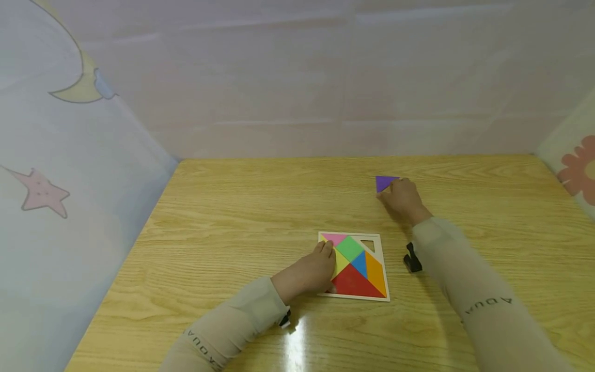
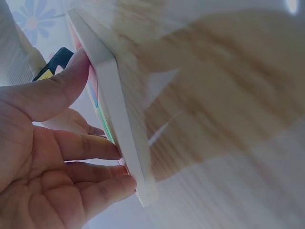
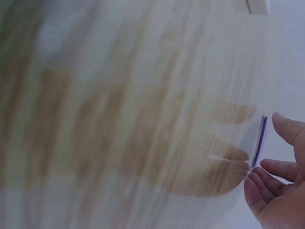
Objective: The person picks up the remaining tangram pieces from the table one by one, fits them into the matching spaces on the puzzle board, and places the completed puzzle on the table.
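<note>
A white square tangram tray (image 1: 367,298) lies on the table with colored pieces in it, among them a red triangle (image 1: 357,281), a green square (image 1: 349,248) and an orange piece (image 1: 375,274). At its upper right corner is a bare spot with a triangular hole. My left hand (image 1: 313,271) rests on the tray's left edge, thumb and fingers spread along it. Farther back, my right hand (image 1: 403,198) is at a purple triangle (image 1: 384,182). In the right wrist view, the fingertips are at the triangle's edge (image 3: 259,140) and the thumb stands apart.
The wooden table (image 1: 223,217) ends against a pale back wall (image 1: 279,77). Side walls carry a printed star (image 1: 44,192) and a flower (image 1: 583,168). A black clip-like piece (image 1: 412,260) sits beside the right sleeve.
</note>
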Motion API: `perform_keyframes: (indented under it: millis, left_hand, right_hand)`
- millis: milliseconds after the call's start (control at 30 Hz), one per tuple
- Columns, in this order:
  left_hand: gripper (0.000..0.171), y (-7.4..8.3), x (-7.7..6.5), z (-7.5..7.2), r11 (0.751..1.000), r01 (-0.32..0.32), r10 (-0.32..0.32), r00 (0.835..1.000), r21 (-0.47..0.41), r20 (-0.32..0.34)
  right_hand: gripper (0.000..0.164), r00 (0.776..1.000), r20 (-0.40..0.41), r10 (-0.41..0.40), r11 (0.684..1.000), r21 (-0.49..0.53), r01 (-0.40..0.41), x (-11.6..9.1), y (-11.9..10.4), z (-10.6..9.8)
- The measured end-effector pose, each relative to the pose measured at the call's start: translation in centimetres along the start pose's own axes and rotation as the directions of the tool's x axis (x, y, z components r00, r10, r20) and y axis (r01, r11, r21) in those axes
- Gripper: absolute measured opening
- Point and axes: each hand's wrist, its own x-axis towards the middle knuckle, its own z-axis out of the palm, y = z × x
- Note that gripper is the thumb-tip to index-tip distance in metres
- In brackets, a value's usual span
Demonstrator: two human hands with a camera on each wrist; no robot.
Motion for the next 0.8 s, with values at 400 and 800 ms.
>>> perform_keyframes:
  millis: [400,800]
  left_hand:
    - [0.076,0.1,0.1,0.2,0.996,-0.025,0.026,1.000,0.085,-0.010]
    - [0.077,0.0,0.0,0.0,0.997,-0.017,0.017,1.000,0.080,0.003]
  right_hand:
    - [0.057,0.991,0.024,0.128,0.990,0.051,-0.129,0.7,-0.1,0.1]
    - [0.063,0.988,0.023,0.150,0.988,0.044,-0.151,1.1,-0.6,0.2]
